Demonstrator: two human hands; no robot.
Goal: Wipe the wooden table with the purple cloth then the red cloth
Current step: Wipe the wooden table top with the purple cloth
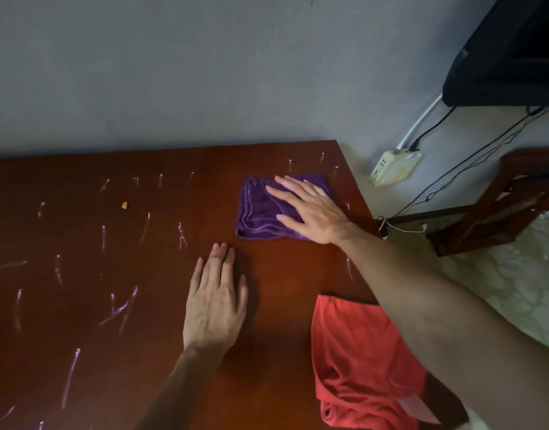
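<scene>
Ahead of me a plain grey wall (174, 66) sits in dim light. To my right a white power strip (394, 167) lies against it with cables plugged in, under a dark screen (512, 57), beside a wooden frame (496, 209).

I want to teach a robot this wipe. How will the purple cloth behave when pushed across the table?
The purple cloth, folded in soft layers, is probably floppy and may bunch. Flat under the right hand, it should slide over the smooth wooden table. It looks light.
</scene>
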